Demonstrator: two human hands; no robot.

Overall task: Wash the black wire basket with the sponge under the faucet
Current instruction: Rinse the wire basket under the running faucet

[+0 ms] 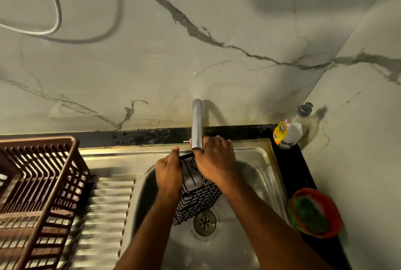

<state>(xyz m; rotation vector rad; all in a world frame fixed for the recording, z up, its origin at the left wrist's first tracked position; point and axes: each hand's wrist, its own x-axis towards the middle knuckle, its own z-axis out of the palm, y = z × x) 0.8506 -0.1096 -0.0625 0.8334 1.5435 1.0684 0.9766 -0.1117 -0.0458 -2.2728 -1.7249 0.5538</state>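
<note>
Basket: the black wire basket (196, 201) is held tilted over the sink (256, 174), just below the faucet (197, 124) and beside the drain (204, 222).
Left hand: the left hand (169, 174) grips the basket's left rim, thumb on the top bar.
Right hand: the right hand (214, 162) covers the basket's far right side, fingers curled over it; whether it holds a sponge cannot be told.
Right counter: a soap bottle (289, 128) far, a red bowl (315, 213) with a green scrubber nearer.
Left: a brown dish rack (36, 193).
</note>
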